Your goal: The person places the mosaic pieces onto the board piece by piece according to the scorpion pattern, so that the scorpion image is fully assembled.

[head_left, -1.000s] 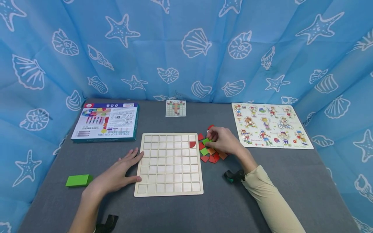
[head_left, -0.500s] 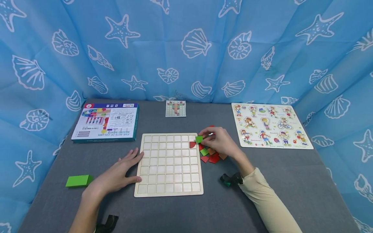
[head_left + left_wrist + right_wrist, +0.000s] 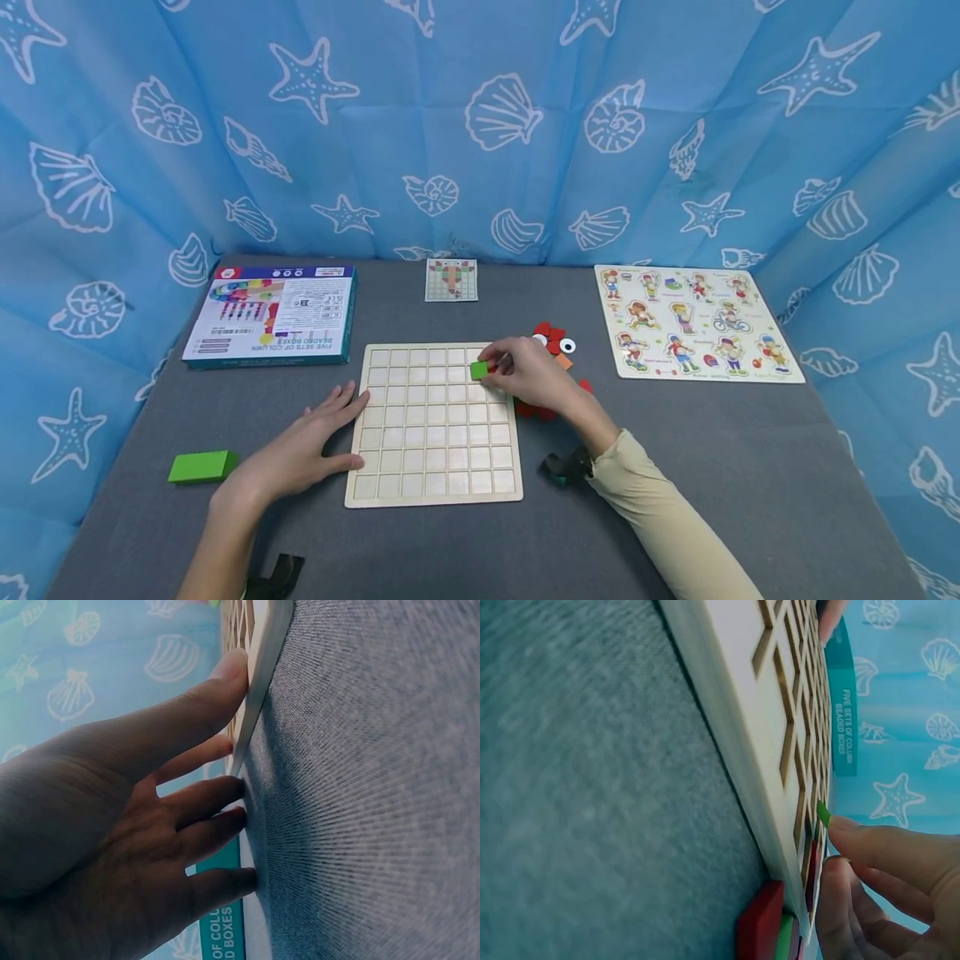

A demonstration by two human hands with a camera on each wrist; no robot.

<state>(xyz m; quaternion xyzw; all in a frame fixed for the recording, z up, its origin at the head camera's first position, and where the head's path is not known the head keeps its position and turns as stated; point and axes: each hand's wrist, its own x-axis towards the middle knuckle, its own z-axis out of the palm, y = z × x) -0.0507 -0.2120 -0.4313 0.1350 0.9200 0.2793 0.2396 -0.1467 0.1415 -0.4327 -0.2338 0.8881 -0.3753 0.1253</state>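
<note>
A pale wooden grid board (image 3: 416, 437) lies flat in the middle of the table. My left hand (image 3: 300, 446) rests at its left edge, thumb and fingertips touching the rim with the fingers extended, as the left wrist view also shows. Between thumb and fingers my right hand (image 3: 528, 371) pinches a green square tile (image 3: 478, 370) over the upper right cells. Part of a red quarter-round tile (image 3: 492, 367) shows beside it, mostly covered by the hand. In the right wrist view the green tile (image 3: 823, 814) is tilted close over the grid.
Red tiles (image 3: 536, 411), an orange tile and round eye pieces (image 3: 567, 345) lie right of the board, partly under my right arm. A small pattern card (image 3: 452, 280) is behind it. Around stand a bead box (image 3: 273, 317), a picture puzzle (image 3: 697, 325) and a green block (image 3: 202, 467).
My right hand has picked the green tile from the pile and carried it left over the board's upper right cells. The left hand has stayed at the board's edge.
</note>
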